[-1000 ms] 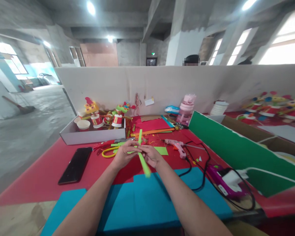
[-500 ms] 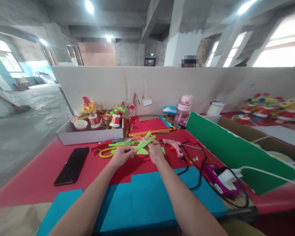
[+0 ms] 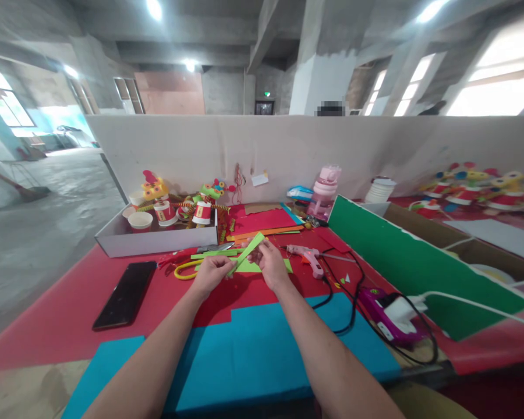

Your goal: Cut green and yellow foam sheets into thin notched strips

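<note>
One light-green paper strip point(image 3: 247, 251) is held aslant at the centre of the frame, between two bare hands. Its lower end is pinched narrowly between the thumb and fingers of the left hand point(image 3: 210, 276); its upper part is gripped by the fingers of the right hand point(image 3: 271, 265), which is also drawn in close. Whether the paper is doubled over cannot be told, since some of it is covered by fingers. Just beyond, a green sheet point(image 3: 284, 266) is spread on the red table cover point(image 3: 163, 317), partly hidden by the hands.

If the strip is pulled unevenly by the two pinches, it could well be creased off line or torn, as thin paper is easily marked. Were the upper grip loosened, that end could be let spring away. Left of centre, yellow-handled scissors point(image 3: 177, 270) are placed beside the left hand and could be knocked by a sideways sweep. Right of centre, a pink glue gun point(image 3: 308, 255) is laid near the right hand; if it is hot, which cannot be seen, skin or paper might be scorched by a stray touch of its tip.
</note>
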Tool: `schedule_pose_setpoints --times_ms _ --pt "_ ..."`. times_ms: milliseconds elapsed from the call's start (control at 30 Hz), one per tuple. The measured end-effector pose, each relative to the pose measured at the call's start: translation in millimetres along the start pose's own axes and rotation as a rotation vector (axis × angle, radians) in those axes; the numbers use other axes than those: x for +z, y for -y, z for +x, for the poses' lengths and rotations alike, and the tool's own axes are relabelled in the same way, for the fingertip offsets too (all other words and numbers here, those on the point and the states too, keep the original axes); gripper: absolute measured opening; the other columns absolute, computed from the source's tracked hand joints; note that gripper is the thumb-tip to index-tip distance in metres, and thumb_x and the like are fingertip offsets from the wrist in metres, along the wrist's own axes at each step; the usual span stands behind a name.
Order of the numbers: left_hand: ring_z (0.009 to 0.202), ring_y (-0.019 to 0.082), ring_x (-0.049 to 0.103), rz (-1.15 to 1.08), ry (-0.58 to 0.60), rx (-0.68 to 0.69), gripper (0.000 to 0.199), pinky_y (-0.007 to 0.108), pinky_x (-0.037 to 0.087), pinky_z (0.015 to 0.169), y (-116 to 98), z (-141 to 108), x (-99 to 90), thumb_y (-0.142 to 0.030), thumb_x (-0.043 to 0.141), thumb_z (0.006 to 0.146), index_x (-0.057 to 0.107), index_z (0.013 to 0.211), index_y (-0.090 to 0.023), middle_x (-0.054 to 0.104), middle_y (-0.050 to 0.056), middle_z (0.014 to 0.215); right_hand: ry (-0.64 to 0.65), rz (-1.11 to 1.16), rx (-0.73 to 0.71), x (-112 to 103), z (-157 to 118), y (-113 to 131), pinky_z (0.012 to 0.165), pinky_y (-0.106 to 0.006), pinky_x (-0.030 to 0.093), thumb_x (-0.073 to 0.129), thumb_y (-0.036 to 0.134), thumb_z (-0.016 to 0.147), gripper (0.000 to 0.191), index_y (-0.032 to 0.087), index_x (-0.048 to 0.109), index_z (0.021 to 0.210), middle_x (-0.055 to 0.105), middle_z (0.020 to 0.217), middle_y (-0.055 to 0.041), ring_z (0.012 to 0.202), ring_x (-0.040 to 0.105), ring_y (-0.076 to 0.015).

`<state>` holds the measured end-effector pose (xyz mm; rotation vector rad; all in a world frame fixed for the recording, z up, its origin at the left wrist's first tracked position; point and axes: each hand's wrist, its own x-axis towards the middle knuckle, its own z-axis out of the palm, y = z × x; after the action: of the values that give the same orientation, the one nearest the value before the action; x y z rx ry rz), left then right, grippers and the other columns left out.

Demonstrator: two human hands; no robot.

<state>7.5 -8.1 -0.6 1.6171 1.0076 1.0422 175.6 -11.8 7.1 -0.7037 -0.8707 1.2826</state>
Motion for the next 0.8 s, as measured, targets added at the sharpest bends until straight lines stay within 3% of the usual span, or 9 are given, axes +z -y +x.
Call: schedule_pose_setpoints --times_ms 200,400,800 --pt "0.045 0.009 0.046 -0.001 -0.001 -0.007 0.036 0.022 0.035 0.050 2.2 0.7 -1.2 -0.045 0.065 0.074 0.060 0.054 -0.015 0.057 0.000 0.047 0.026 -0.014 0.015 -0.1 -1.9 2.5 0.052 -0.026 0.044 0.060 0.057 0.074 0.045 0.016 0.064 0.092 0.069 0.077 -0.0073 0.061 0.060 -0.0145" --pt "0.045 0.008 0.045 0.031 0.027 0.002 0.037 0.022 0.034 0.050 4.3 0.6 -2.2 -0.045 0.063 0.076 0.061 0.055 -0.014 0.057 0.000 0.048 -0.024 -0.184 -0.064 0.9 -1.0 -1.9 0.051 -0.023 0.043 0.069 0.050 0.072 0.038 0.016 0.066 0.089 0.068 0.080 -0.0036 0.050 0.051 -0.0074" --pt "0.044 0.007 0.042 0.070 0.069 -0.062 0.039 0.021 0.031 0.047 0.9 -1.5 0.0 -0.048 0.063 0.074 0.061 0.056 -0.014 0.055 -0.001 0.047 -0.006 -0.256 -0.107 2.6 -2.3 -0.8 0.047 -0.022 0.039 0.064 0.057 0.073 0.040 0.017 0.065 0.077 0.068 0.080 -0.0055 0.049 0.047 -0.0078"
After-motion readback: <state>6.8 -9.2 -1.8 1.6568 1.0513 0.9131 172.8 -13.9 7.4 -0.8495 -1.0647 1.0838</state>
